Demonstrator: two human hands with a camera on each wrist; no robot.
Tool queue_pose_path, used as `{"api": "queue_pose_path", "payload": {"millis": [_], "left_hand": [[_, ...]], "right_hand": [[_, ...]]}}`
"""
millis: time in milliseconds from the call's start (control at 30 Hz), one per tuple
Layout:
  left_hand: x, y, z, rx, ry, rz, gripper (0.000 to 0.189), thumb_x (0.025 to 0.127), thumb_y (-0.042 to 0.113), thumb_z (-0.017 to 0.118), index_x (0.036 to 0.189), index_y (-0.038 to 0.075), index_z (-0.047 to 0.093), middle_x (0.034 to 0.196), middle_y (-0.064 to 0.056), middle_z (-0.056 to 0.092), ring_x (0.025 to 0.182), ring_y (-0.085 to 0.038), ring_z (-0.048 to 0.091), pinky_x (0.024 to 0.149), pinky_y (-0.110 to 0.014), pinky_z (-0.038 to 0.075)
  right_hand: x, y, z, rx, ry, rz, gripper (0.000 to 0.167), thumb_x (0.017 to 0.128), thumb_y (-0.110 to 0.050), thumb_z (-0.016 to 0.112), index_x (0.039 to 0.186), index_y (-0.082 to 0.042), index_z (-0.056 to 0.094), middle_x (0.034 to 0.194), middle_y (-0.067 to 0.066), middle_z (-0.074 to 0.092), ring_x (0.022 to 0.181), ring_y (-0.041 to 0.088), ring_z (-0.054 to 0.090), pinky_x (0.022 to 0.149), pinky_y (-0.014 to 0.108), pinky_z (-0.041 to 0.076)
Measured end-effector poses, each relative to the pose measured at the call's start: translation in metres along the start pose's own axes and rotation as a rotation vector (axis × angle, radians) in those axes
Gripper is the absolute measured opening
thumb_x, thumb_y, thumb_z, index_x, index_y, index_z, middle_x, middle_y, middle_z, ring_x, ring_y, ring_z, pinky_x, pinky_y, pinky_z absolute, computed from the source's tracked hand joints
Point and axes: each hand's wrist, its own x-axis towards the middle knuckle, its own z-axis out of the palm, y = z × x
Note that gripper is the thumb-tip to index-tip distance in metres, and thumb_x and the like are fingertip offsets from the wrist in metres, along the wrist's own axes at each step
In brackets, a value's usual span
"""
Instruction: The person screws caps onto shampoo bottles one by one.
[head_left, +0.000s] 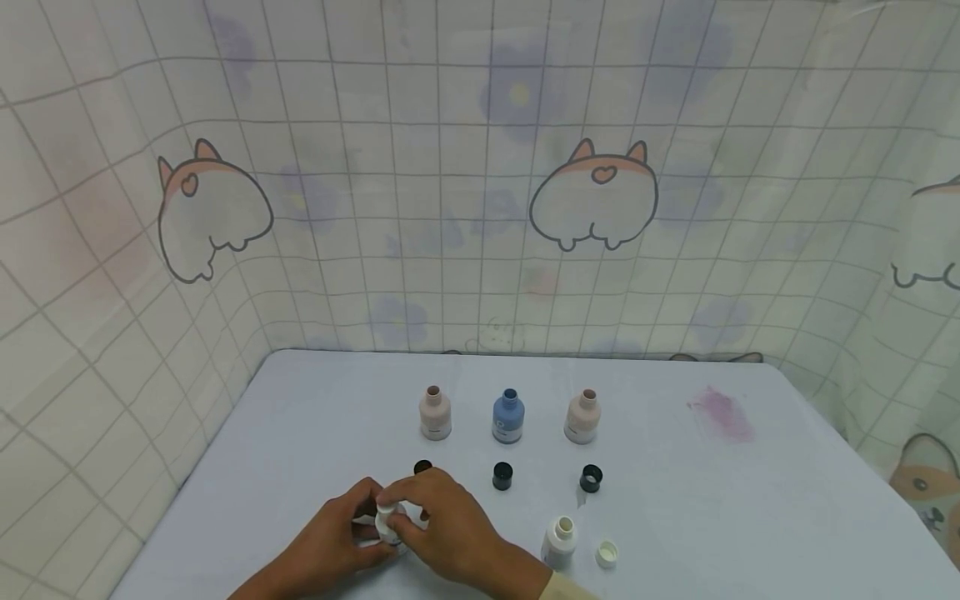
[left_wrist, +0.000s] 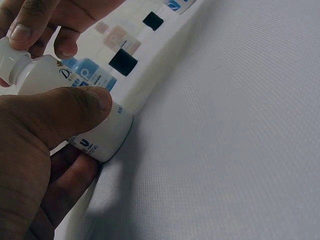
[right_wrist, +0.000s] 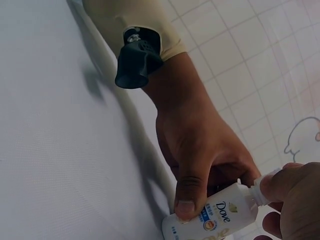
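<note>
A small white Dove bottle [right_wrist: 222, 217] stands on the table within my left hand [head_left: 330, 533]. In the left wrist view, the left thumb [left_wrist: 85, 107] lies along the bottle's body and the fingers curl round its far side. My right hand [head_left: 453, 529] pinches the white cap [left_wrist: 12, 62] at the bottle's neck between thumb and fingers. How tightly the cap sits cannot be seen. To the right of my hands, a second white bottle [head_left: 559, 542] stands uncapped, with its white cap [head_left: 607, 553] on the table beside it.
Behind stand an uncapped pinkish bottle [head_left: 435, 414], a blue bottle [head_left: 508, 417] and another pinkish bottle [head_left: 582, 417]. Black caps lie before them: one [head_left: 423, 466] partly behind my right hand, one [head_left: 502, 476] central, one [head_left: 591, 478] right. A pink stain [head_left: 722, 414] marks the white table [head_left: 675, 500].
</note>
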Motion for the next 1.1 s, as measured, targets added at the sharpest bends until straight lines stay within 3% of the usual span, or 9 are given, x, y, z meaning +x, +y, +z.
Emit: {"api": "queue_pose_path", "payload": {"millis": [233, 667, 900, 1100], "left_hand": [[-0.0003, 0.0001, -0.0005, -0.022, -0.003, 0.006, 0.047, 0.083, 0.027, 0.088, 0.113, 0.019, 0.053, 0.116, 0.005, 0.068, 0.107, -0.014, 0.068, 0.09, -0.023, 0.056], [-0.0001, -0.0016, 0.0003, -0.021, -0.001, 0.023, 0.048, 0.083, 0.027, 0.088, 0.114, 0.02, 0.053, 0.116, 0.004, 0.068, 0.106, -0.014, 0.068, 0.089, -0.024, 0.057], [-0.0003, -0.0016, 0.0, -0.027, -0.008, 0.017, 0.048, 0.083, 0.023, 0.089, 0.115, 0.018, 0.053, 0.118, 0.001, 0.068, 0.108, -0.016, 0.068, 0.09, -0.025, 0.058], [-0.0012, -0.001, -0.0003, -0.024, -0.007, 0.017, 0.048, 0.083, 0.022, 0.089, 0.115, 0.018, 0.053, 0.119, 0.0, 0.068, 0.108, -0.017, 0.068, 0.09, -0.025, 0.057]], "right_hand": [[0.0004, -0.0006, -0.0018, 0.007, -0.019, -0.013, 0.023, 0.099, -0.013, 0.07, 0.119, -0.025, 0.072, 0.12, -0.019, 0.068, 0.105, -0.001, 0.055, 0.078, 0.016, 0.054], [-0.0006, 0.0027, 0.0007, 0.002, -0.007, 0.012, 0.023, 0.098, -0.021, 0.073, 0.121, -0.027, 0.07, 0.117, -0.018, 0.065, 0.104, 0.003, 0.057, 0.078, 0.015, 0.054], [-0.0024, 0.0073, 0.0007, -0.001, 0.035, -0.033, 0.027, 0.098, -0.01, 0.069, 0.12, -0.026, 0.071, 0.116, -0.016, 0.065, 0.104, 0.001, 0.055, 0.079, 0.018, 0.054], [-0.0023, 0.0085, 0.0009, -0.024, 0.045, -0.043, 0.026, 0.098, -0.009, 0.07, 0.117, -0.027, 0.07, 0.116, -0.015, 0.065, 0.104, 0.001, 0.055, 0.079, 0.017, 0.054]]}}
